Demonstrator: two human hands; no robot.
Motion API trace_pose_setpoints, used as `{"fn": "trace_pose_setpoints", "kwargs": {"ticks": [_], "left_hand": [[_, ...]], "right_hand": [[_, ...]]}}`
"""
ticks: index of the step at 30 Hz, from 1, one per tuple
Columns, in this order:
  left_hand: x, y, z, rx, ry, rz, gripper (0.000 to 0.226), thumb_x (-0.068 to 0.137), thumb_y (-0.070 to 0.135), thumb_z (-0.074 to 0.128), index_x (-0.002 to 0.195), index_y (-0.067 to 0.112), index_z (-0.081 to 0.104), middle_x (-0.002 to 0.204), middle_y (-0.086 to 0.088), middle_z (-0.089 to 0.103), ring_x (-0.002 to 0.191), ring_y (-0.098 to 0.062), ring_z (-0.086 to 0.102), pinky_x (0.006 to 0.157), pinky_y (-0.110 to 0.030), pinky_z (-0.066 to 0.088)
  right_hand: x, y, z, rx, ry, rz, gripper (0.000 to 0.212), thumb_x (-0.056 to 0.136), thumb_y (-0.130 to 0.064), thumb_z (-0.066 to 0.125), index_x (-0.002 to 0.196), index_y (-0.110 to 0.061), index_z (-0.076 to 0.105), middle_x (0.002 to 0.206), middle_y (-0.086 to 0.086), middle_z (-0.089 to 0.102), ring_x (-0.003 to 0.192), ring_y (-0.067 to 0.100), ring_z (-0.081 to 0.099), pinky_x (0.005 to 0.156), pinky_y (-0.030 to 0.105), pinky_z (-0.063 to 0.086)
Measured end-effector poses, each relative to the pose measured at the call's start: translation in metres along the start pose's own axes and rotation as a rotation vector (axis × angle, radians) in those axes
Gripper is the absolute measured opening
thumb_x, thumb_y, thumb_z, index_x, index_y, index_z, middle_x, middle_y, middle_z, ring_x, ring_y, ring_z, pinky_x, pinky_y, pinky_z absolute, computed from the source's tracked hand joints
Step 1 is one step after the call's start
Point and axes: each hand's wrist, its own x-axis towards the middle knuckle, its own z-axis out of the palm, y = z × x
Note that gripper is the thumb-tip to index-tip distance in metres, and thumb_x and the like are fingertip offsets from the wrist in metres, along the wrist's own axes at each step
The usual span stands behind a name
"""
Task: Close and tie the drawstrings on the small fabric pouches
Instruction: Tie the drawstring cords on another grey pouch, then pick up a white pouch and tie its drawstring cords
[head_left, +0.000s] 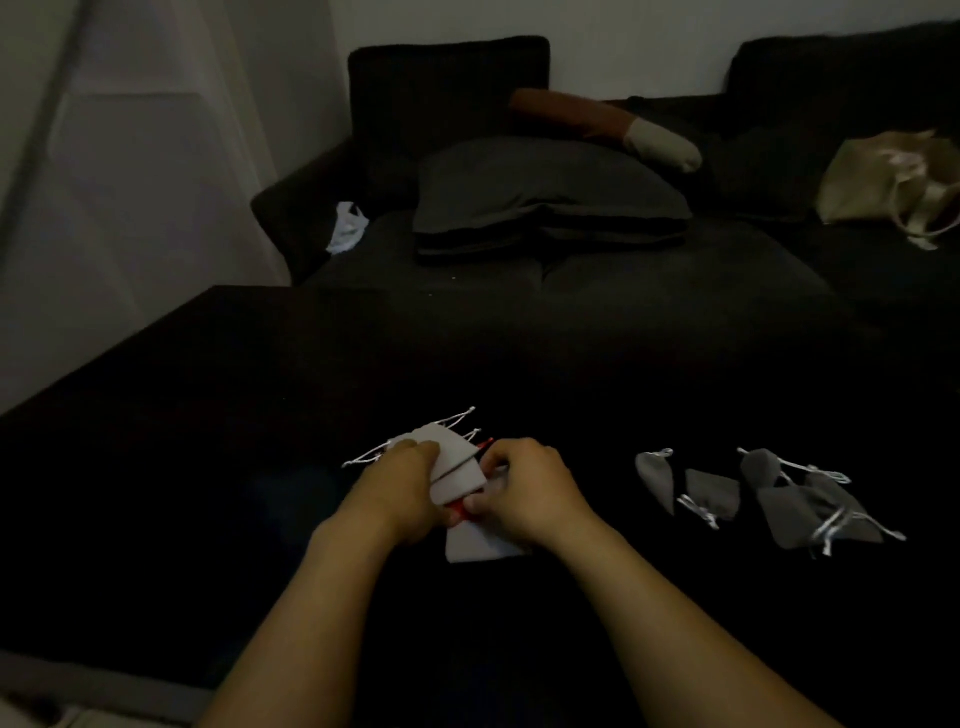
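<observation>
Dark sofa (675, 291) at 12 o'clock, with a soft flat cushion (545, 192). Black matte surface (208, 467) below. Grey fabric pouches (769, 499), wedge-shaped with silvery strings, lie at 3 o'clock. At centre, left hand (402, 480) and right hand (524, 491) each grip a fanned stack of pale pouches (457, 470) with white cords.

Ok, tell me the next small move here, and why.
Probably peel one pouch off the light pouches: the left hand and right hand grip several at once, their cords fanned loose, while the grey pouches lie aside, already cinched.
</observation>
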Motion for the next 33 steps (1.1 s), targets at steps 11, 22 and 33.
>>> {"fn": "trace_pose_setpoints", "kwargs": {"ticks": [11, 22, 33], "left_hand": [[-0.007, -0.009, 0.001, -0.104, 0.112, 0.105, 0.060, 0.079, 0.024, 0.079, 0.132, 0.015, 0.054, 0.130, -0.003, 0.055, 0.115, -0.019, 0.055, 0.100, -0.033, 0.045], [0.001, -0.015, 0.007, -0.194, 0.055, 0.052, 0.050, 0.080, 0.026, 0.075, 0.127, 0.033, 0.058, 0.125, 0.004, 0.062, 0.110, -0.018, 0.060, 0.097, -0.040, 0.051], [0.002, 0.010, -0.015, -0.161, 0.071, -0.028, 0.069, 0.080, 0.014, 0.070, 0.143, 0.017, 0.042, 0.147, -0.002, 0.039, 0.139, -0.028, 0.037, 0.115, -0.039, 0.032]], "right_hand": [[0.009, -0.009, 0.006, 0.616, -0.032, 0.175, 0.014, 0.085, -0.014, 0.063, 0.088, -0.005, 0.074, 0.079, 0.007, 0.070, 0.069, 0.018, 0.064, 0.055, 0.027, 0.051], [0.009, -0.012, -0.008, 0.650, 0.022, 0.177, 0.019, 0.085, -0.007, 0.054, 0.068, -0.009, 0.063, 0.069, 0.011, 0.059, 0.065, 0.022, 0.061, 0.069, 0.043, 0.060], [-0.005, -0.007, -0.075, 1.185, 0.278, 0.137, 0.014, 0.082, -0.003, 0.050, 0.078, -0.004, 0.064, 0.087, 0.011, 0.067, 0.086, 0.024, 0.064, 0.076, 0.040, 0.055]]}}
